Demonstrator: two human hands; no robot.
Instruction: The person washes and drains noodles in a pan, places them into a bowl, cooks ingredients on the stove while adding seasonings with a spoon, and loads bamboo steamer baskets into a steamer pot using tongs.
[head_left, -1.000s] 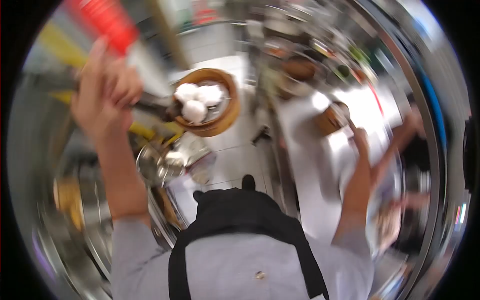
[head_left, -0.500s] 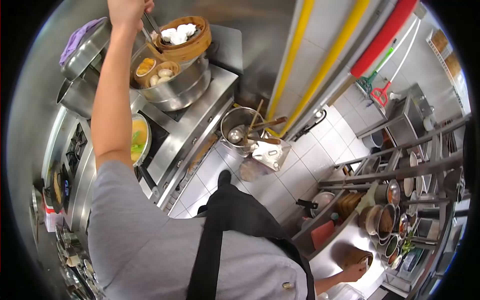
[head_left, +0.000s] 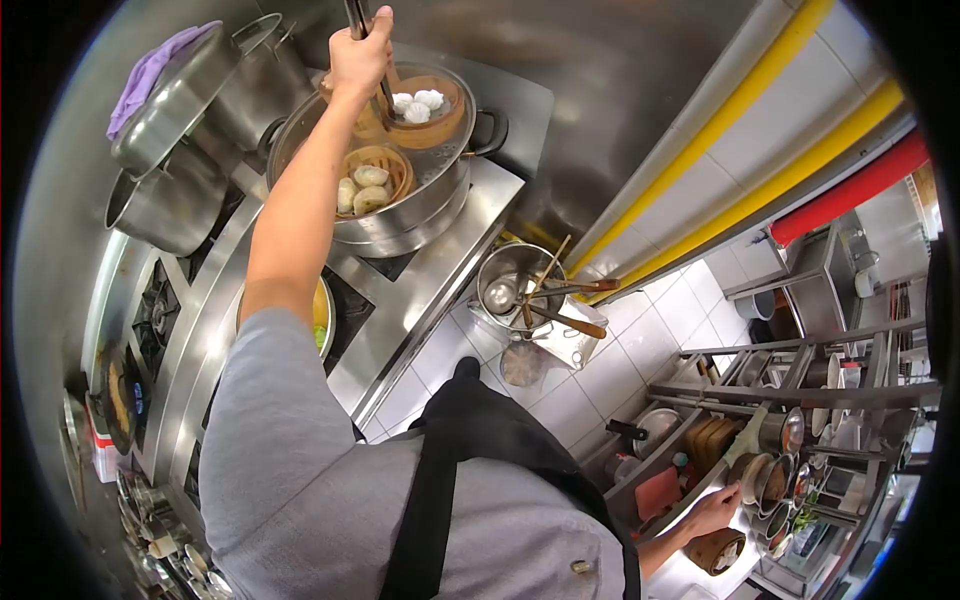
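Observation:
My left hand [head_left: 362, 55] is closed around metal tongs [head_left: 386, 92], which point down into a wide steel steamer pot [head_left: 400, 215]. Their tips are by the left rim of a round bamboo basket [head_left: 440, 125] holding several white dumplings [head_left: 418, 106]. Nearer me in the pot is another bamboo basket [head_left: 402, 172] with several pale, pleated dumplings [head_left: 371, 186]. My forearm partly covers a further basket. Off to my right, my right hand [head_left: 714, 511] hovers above the side counter with its fingers loosely extended, near a bamboo basket [head_left: 706, 549]; I see nothing in it.
Left of the steamer stand steel pots [head_left: 170, 205] and a purple cloth [head_left: 150, 75]. My arm partly hides a pan of yellow liquid [head_left: 322, 310]. On the tiled floor [head_left: 640, 350], a pot [head_left: 487, 270] holds ladles. Shelving [head_left: 780, 350] stands to the right.
The basket of white dumplings, raised and tilted before, now sits lower inside the steamer. My left hand and tongs have shifted right in view. The basket of orange-yellow food is hidden now.

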